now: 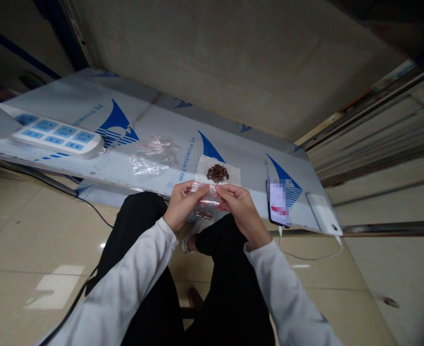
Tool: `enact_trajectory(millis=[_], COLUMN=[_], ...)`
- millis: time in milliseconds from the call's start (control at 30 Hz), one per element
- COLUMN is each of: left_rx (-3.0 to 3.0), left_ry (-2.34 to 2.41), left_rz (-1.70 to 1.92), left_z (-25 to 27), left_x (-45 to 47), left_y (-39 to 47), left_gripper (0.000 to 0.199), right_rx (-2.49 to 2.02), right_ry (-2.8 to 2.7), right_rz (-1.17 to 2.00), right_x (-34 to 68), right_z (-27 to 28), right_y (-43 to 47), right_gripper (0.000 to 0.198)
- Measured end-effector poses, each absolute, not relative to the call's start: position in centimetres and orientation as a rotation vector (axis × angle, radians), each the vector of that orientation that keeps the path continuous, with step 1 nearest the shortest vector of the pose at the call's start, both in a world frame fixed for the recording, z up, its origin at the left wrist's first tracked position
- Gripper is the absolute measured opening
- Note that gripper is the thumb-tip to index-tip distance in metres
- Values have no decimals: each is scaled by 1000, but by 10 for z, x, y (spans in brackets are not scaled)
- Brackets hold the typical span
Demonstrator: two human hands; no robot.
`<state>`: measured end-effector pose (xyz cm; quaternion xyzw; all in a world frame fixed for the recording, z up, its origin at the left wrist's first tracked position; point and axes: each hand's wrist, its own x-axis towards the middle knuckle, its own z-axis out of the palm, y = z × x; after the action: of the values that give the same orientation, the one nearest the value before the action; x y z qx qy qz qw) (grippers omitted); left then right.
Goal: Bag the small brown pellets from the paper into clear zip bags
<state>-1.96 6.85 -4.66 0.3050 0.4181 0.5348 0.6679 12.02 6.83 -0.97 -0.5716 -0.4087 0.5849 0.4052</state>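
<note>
Between my two hands is a small clear plastic bag (209,199), pinched along its upper edge near the front of the table. My left hand (183,202) grips its left side and my right hand (238,204) its right side, thumbs on top. Several small brown pieces (203,214) show in the lower part of the bag. Just beyond my fingers, a heap of small brown cylindrical pieces (217,173) lies on a white sheet (235,175). Left of it on the table are several clear plastic bags (154,154).
The long table (132,175) is covered in printed protective film. A white power strip (66,139) lies at its left. On the right are a phone (279,204) with a lit screen and a white power bank (323,214), with a cable hanging over the front edge.
</note>
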Motion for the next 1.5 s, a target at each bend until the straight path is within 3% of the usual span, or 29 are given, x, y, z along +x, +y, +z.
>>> enact_trajectory(millis=[400,533,733,933,1067,1300,1433,1500], left_rx=[795,888,762,817,824,672,517,462], left_ry=[830,836,903,990,1031,1283,1400,1411], left_rz=[1086,1059,988,1111,1210,1551,1726,1753], left_z=[-47,-44,-46,-50,-49,-51,-55,-56], left_x=[-11,-4,1,-12,-19,-37,-54,-58], left_y=[68,63,65,71,70,69,70,70], left_gripper=[47,48,58,52,48,52,50,49], right_rx=[-1437,-1540,-1687,-2095,-1998,-1508,-1681,-1780], right_ry=[-1093,-1238,-1486,-1617,-1680,-2222,-2284,-2237], right_rz=[1279,1157,697,255,-110,253,315,381], right_x=[137,151,198,261,242,72,3,-10], right_z=[-12,-2,-4,-25,-26,-38,-52,-56], right_y=[63,58,93,166,177,160,168,174], right_gripper=[26,27,37,36,44,28,33,26])
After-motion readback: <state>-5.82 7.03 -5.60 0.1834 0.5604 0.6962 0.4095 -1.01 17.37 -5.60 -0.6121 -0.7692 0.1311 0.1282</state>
